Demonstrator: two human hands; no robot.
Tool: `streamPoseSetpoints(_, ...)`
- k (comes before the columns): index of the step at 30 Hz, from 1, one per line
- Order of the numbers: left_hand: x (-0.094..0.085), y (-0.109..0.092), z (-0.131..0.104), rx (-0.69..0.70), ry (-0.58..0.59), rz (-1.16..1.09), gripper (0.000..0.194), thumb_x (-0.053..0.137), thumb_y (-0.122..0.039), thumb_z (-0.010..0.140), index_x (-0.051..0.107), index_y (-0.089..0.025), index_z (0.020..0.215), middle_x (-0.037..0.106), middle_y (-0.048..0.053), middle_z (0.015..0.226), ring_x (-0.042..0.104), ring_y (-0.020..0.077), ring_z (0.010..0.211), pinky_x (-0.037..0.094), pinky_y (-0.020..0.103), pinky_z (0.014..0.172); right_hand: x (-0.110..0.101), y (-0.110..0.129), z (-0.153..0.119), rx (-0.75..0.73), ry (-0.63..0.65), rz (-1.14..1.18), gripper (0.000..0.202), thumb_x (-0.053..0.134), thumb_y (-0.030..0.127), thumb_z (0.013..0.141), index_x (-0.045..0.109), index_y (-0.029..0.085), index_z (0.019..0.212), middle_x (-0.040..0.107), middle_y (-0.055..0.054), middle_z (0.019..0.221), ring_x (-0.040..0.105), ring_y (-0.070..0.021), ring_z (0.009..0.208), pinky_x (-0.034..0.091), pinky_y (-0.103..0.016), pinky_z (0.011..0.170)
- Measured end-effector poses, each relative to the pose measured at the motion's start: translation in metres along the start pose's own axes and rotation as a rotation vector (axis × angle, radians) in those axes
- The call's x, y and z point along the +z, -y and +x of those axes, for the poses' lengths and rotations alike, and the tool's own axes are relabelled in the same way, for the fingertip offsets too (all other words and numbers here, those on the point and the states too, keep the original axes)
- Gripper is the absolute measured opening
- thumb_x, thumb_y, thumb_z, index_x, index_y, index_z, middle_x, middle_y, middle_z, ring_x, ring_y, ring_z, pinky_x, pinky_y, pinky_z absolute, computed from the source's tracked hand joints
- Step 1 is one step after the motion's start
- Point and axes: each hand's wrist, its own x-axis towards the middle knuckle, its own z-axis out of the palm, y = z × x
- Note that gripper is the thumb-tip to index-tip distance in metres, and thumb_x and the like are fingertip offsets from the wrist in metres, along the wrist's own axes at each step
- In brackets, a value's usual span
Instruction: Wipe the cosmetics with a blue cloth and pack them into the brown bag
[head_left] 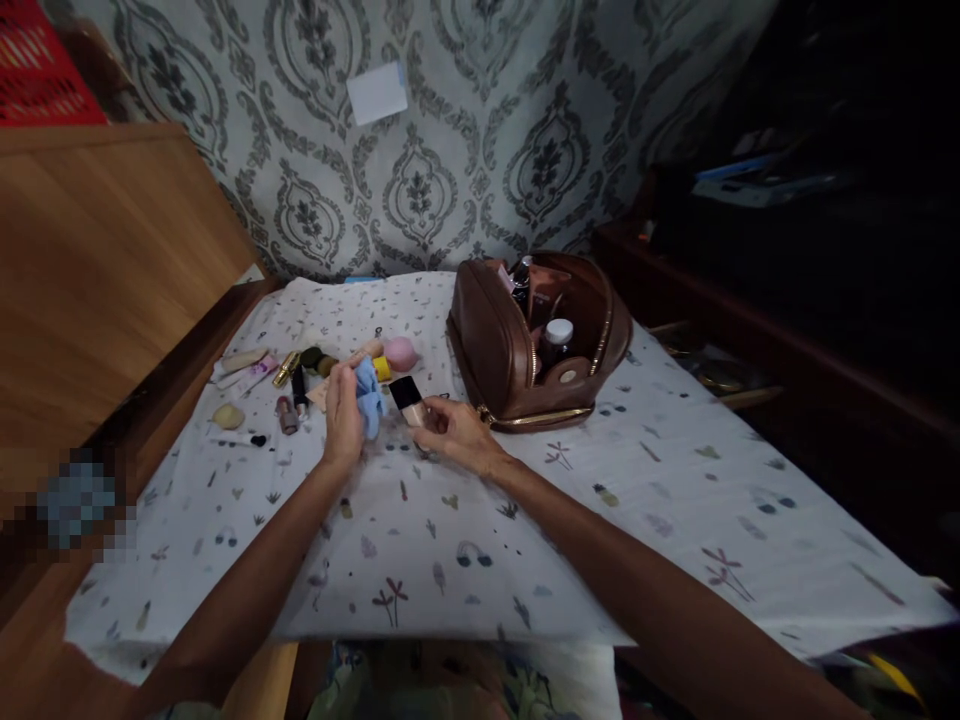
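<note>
left hand (343, 422), partly closed, holds a blue cloth (370, 400) as the right hand (463, 436) pinches a black-capped bottle (407, 399) left of a brown bag (487, 330), apparently for wiping; next likely calls for cloth meeting bottle

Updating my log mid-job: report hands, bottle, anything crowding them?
Left hand holding blue cloth. Right hand gripping black-capped bottle. Open brown bag just beyond right hand; pink rounded item beyond bottle.

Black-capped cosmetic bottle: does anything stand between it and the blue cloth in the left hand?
Nothing visible does. The right hand holds the black-capped cosmetic bottle just beside the blue cloth in the left hand, with only a narrow open gap over the patterned tablecloth between them.
</note>
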Motion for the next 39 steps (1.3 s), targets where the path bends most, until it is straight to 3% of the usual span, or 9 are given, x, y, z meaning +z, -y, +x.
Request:
streamPoseSetpoints(2, -0.002, -0.003, -0.001, 0.138, -0.031, 0.14, 0.04, 0.039, -0.057, 0.1, 0.059, -0.022, 0.102, 0.062, 0.006, 0.102, 0.059, 0.0194, 0.104, 0.048, 0.033, 0.094, 0.001, 0.001, -0.001, 0.006, 0.02, -0.029, 0.026, 0.069, 0.039, 0.074, 0.067, 0.018, 0.087, 0.05, 0.004, 0.063, 0.043, -0.0116, 0.061, 0.029, -0.024, 0.057)
streamPoseSetpoints(5, -0.001, -0.005, -0.006, 0.378, 0.064, 0.311, 0.029, 0.041, -0.045, 0.102, 0.057, -0.021, 0.098, 0.056, 0.006, 0.106, 0.055, 0.0202, 0.108, 0.044, 0.036, 0.1, 0.004, 0.004, -0.003, -0.019, 0.045, -0.015, 0.023, 0.07, 0.039, 0.073, 0.062, 0.018, 0.078, 0.048, 0.005, 0.062, 0.041, -0.0107, 0.06, 0.028, -0.024, 0.057)
streamPoseSetpoints(10, 0.004, -0.005, -0.013, 0.602, 0.112, 0.442, 0.021, 0.047, -0.034, 0.1, 0.064, -0.021, 0.101, 0.051, 0.006, 0.105, 0.055, 0.0197, 0.101, 0.048, 0.035, 0.093, 0.006, 0.005, -0.003, -0.021, 0.047, 0.096, 0.025, 0.068, 0.04, 0.073, 0.059, 0.018, 0.075, 0.047, 0.005, 0.063, 0.041, -0.0105, 0.061, 0.029, -0.024, 0.057)
streamPoseSetpoints(19, 0.005, -0.005, -0.018, 0.697, 0.196, 0.455, 0.034, 0.042, -0.024, 0.102, 0.062, -0.02, 0.128, 0.053, 0.01, 0.114, 0.054, 0.0211, 0.109, 0.048, 0.039, 0.097, 0.008, 0.0, 0.001, -0.014, 0.072, 0.362, 0.038, 0.073, 0.051, 0.071, 0.059, 0.017, 0.075, 0.046, 0.005, 0.065, 0.041, -0.0108, 0.062, 0.032, -0.024, 0.058)
streamPoseSetpoints(23, 0.006, -0.003, -0.021, 0.739, 0.233, 0.429, 0.033, 0.044, -0.02, 0.101, 0.064, -0.021, 0.127, 0.056, 0.011, 0.113, 0.055, 0.0203, 0.106, 0.049, 0.038, 0.094, 0.009, -0.002, 0.002, 0.015, 0.09, 0.504, 0.044, 0.074, 0.054, 0.07, 0.063, 0.015, 0.087, 0.05, 0.003, 0.072, 0.046, -0.012, 0.067, 0.036, -0.025, 0.061)
streamPoseSetpoints(29, 0.01, -0.007, -0.026, 0.699, 0.31, 0.299, 0.027, 0.048, -0.022, 0.1, 0.069, -0.022, 0.117, 0.062, 0.008, 0.106, 0.061, 0.0175, 0.099, 0.052, 0.033, 0.088, 0.005, -0.004, 0.004, 0.074, 0.003, 0.643, 0.062, 0.075, 0.057, 0.069, 0.06, 0.018, 0.114, 0.05, 0.005, 0.071, 0.044, -0.0108, 0.06, 0.033, -0.022, 0.049)
streamPoseSetpoints(32, 0.007, -0.01, -0.022, 0.565, 0.245, 0.254, 0.024, 0.05, -0.027, 0.1, 0.071, -0.024, 0.109, 0.064, 0.006, 0.103, 0.063, 0.018, 0.098, 0.052, 0.033, 0.088, 0.004, -0.001, 0.002, 0.08, 0.014, 0.706, 0.064, 0.076, 0.056, 0.07, 0.058, 0.021, 0.121, 0.054, 0.004, 0.071, 0.042, -0.0099, 0.056, 0.033, -0.022, 0.047)
streamPoseSetpoints(35, 0.002, -0.013, -0.013, 0.455, 0.137, 0.217, 0.023, 0.051, -0.032, 0.099, 0.071, -0.025, 0.107, 0.066, 0.006, 0.104, 0.062, 0.02, 0.101, 0.05, 0.037, 0.093, 0.005, 0.003, 0.0, 0.124, 0.113, 0.812, 0.057, 0.078, 0.056, 0.068, 0.064, 0.021, 0.111, 0.055, 0.003, 0.072, 0.041, -0.0091, 0.054, 0.031, -0.022, 0.045)
streamPoseSetpoints(39, -0.001, -0.012, -0.008, 0.45, 0.114, 0.208, 0.024, 0.05, -0.036, 0.099, 0.069, -0.024, 0.105, 0.068, 0.006, 0.103, 0.062, 0.0205, 0.101, 0.05, 0.037, 0.094, 0.006, 0.007, -0.003, 0.234, 0.263, 0.952, 0.051, 0.081, 0.056, 0.062, 0.067, 0.02, 0.096, 0.055, 0.002, 0.068, 0.045, -0.0102, 0.054, 0.028, -0.021, 0.042)
